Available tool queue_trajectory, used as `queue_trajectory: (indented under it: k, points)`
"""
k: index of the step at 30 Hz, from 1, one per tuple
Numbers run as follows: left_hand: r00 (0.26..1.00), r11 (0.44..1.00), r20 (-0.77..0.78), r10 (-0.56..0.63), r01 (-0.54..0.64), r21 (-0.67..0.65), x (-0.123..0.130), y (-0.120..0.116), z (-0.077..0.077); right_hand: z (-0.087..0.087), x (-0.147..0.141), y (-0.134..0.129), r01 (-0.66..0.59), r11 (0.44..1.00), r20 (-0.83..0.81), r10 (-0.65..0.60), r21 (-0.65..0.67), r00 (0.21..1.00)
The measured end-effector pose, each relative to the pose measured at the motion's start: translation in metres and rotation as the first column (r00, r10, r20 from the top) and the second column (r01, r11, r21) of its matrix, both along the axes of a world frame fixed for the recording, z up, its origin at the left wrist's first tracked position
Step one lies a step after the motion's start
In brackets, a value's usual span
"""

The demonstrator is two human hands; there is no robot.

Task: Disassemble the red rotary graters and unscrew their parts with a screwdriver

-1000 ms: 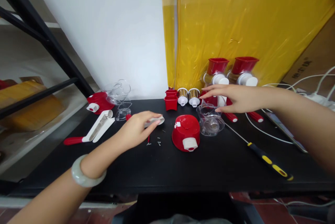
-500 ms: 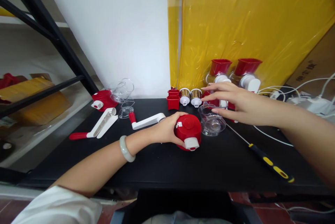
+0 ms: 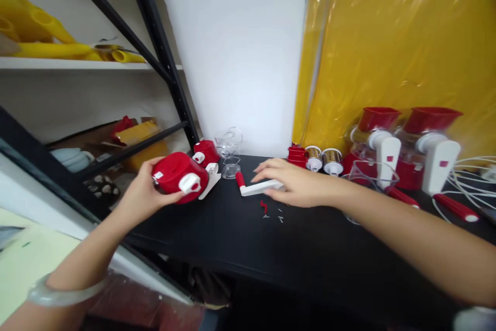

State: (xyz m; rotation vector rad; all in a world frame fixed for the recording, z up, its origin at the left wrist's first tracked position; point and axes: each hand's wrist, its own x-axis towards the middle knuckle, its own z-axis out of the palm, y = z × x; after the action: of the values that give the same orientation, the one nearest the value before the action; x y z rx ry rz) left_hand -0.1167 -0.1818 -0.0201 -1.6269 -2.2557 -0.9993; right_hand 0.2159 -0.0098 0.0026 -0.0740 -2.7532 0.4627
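Note:
My left hand grips a red round base with a white knob, held at the left end of the black table. My right hand is over the white crank handle with the red grip, its fingers apart near the white arm; whether they touch it is unclear. Small screws and a red piece lie just in front of the handle. Another red base sits behind the held one, with a white part beside it.
Clear plastic parts stand at the back left. Red pushers and metal grater drums stand at the back middle. Two assembled graters and white cables are at the right. A black-framed shelf borders the left.
The view has turned left. My left hand has carried the red base leftward from the middle of the table. My right hand has moved from near the clear plastic part to the crank handle.

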Motion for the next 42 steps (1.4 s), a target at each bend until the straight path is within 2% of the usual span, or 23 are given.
queue_trajectory:
  k: [3,5,7,10,13,16,21,25,29,32,35,38,40,42]
  points:
    - [0.983,0.981,0.005,0.184,-0.183,-0.067,-0.039,0.001,-0.001,-0.023,-0.086,-0.009,-0.113,0.993,0.011,0.113,0.039,0.994]
    - [0.946,0.942,0.044,0.320,-0.313,-0.123,-0.053,0.014,-0.005,-0.040,-0.143,-0.015,-0.102,0.989,0.046,0.098,0.103,0.994]
    - [0.929,0.923,0.074,0.362,-0.346,-0.170,-0.062,0.030,-0.011,-0.057,-0.189,-0.022,-0.042,0.988,0.070,0.031,0.151,0.997]
    - [0.924,0.913,0.062,0.377,-0.360,-0.190,-0.070,0.052,-0.021,-0.078,-0.230,-0.027,0.049,0.983,0.100,-0.067,0.176,0.993]
    - [0.932,0.916,0.046,0.360,-0.344,-0.207,-0.077,0.063,-0.031,-0.090,-0.237,-0.027,0.067,0.980,0.151,-0.096,0.186,0.984]
    - [0.939,0.918,0.051,0.339,-0.319,-0.237,-0.081,0.069,-0.036,-0.096,-0.230,-0.025,0.067,0.973,0.120,-0.095,0.223,0.988]
    - [0.965,0.933,0.029,0.260,-0.244,-0.263,-0.085,0.077,-0.034,-0.098,-0.220,-0.025,0.070,0.966,0.090,-0.095,0.249,0.991]
    - [0.960,0.914,0.028,0.277,-0.255,-0.315,-0.086,0.084,-0.038,-0.098,-0.216,-0.025,0.070,0.970,0.097,-0.095,0.234,0.991]
    - [0.960,0.924,0.059,0.275,-0.247,-0.291,-0.084,0.091,-0.046,-0.094,-0.208,-0.027,0.055,0.966,0.110,-0.085,0.251,0.990]
    - [0.957,0.924,0.067,0.283,-0.253,-0.286,-0.081,0.093,-0.049,-0.085,-0.192,-0.035,0.010,0.950,0.104,-0.045,0.312,0.994]
    - [0.959,0.927,0.059,0.276,-0.249,-0.282,-0.083,0.093,-0.049,-0.065,-0.155,-0.044,-0.039,0.927,0.047,0.023,0.373,0.999]
    - [0.960,0.918,0.035,0.278,-0.255,-0.305,-0.086,0.091,-0.044,-0.034,-0.090,-0.044,-0.025,0.916,-0.047,0.048,0.401,0.998]
    - [0.959,0.923,-0.038,0.282,-0.282,-0.262,-0.079,0.090,-0.035,-0.013,-0.035,-0.036,0.083,0.918,-0.098,-0.049,0.387,0.994]
    - [0.955,0.954,-0.142,0.259,-0.276,-0.121,-0.055,0.089,-0.021,0.005,0.024,-0.024,0.274,0.899,-0.153,-0.234,0.340,0.960]
